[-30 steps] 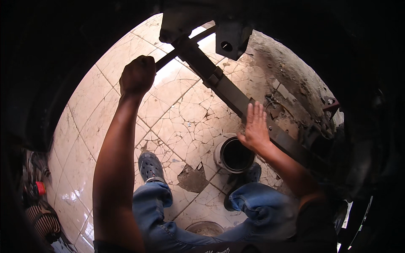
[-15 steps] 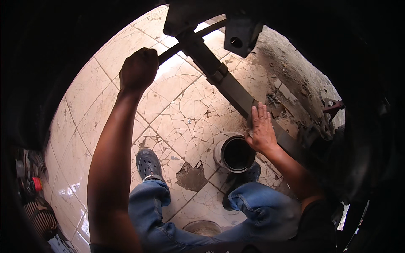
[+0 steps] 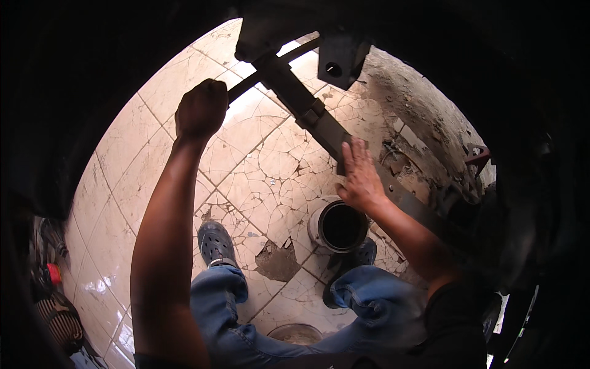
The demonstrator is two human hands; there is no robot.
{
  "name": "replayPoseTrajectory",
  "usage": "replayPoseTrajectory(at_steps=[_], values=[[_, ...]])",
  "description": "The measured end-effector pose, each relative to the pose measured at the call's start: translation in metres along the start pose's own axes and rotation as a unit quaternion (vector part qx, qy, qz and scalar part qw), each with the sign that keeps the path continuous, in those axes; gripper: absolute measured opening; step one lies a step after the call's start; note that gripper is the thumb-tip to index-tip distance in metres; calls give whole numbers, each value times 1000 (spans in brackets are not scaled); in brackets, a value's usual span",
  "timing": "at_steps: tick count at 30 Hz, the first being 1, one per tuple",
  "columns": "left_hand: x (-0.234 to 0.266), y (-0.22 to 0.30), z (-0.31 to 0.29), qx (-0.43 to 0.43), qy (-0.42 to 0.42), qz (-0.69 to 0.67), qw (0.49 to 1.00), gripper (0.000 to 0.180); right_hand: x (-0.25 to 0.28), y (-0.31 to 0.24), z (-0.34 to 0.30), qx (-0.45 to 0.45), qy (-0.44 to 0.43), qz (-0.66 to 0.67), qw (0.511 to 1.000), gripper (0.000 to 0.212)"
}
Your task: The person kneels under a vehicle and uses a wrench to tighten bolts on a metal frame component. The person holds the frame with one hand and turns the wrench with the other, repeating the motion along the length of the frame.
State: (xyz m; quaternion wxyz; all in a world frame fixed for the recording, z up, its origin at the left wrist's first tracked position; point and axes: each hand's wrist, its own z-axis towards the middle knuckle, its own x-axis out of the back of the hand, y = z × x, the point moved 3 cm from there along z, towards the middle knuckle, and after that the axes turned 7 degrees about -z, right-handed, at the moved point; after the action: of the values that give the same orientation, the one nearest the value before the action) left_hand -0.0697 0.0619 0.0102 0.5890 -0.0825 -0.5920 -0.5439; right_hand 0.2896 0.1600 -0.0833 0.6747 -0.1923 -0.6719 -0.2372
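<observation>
My left hand (image 3: pixel 201 112) is closed in a fist around the near end of a dark metal bar (image 3: pixel 245 87). The bar runs up to the right, crossing the upper end of a leaf spring (image 3: pixel 284 85) and reaching close to a dark bracket (image 3: pixel 338 61) with a round hole. A clip band (image 3: pixel 311 114) wraps the spring, which slants down to the right. On the spring's flat, below that band, lies my right hand (image 3: pixel 362 176), fingers stretched out and holding nothing. Deep shadow hides the spring's lower right end and whatever stands above its upper end.
An open round can (image 3: pixel 314 224), dark inside, stands below my right hand, close to my right shoe (image 3: pixel 366 251). The tile floor (image 3: pixel 261 163) is cracked, with a broken patch (image 3: pixel 277 259). A ribbed dark part (image 3: pixel 59 320) and a red item (image 3: pixel 54 273) lie at far left.
My right hand has slid up and left along the leaf spring. My left fist keeps hold of the bar, a little lower in view; the whole picture has shifted slightly.
</observation>
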Motion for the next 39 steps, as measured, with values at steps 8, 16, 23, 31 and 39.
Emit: replayPoseTrajectory(at_steps=[8,16,23,31,39], values=[[2,16,-1,102,-53,47,992,43,-10,6,-26,-61,7,-16,998,113],[7,10,-1,40,-3,7,999,41,-1,-16,41,-15,50,24,998,108],[-1,9,-3,53,-18,17,998,40,-5,29,-52,-31,-40,-11,999,108],[3,7,2,72,-21,49,996,43,12,-18,53,-57,-9,4,998,108],[-1,3,-3,23,-16,18,999,41,-2,32,-32,-42,-52,-11,998,109]])
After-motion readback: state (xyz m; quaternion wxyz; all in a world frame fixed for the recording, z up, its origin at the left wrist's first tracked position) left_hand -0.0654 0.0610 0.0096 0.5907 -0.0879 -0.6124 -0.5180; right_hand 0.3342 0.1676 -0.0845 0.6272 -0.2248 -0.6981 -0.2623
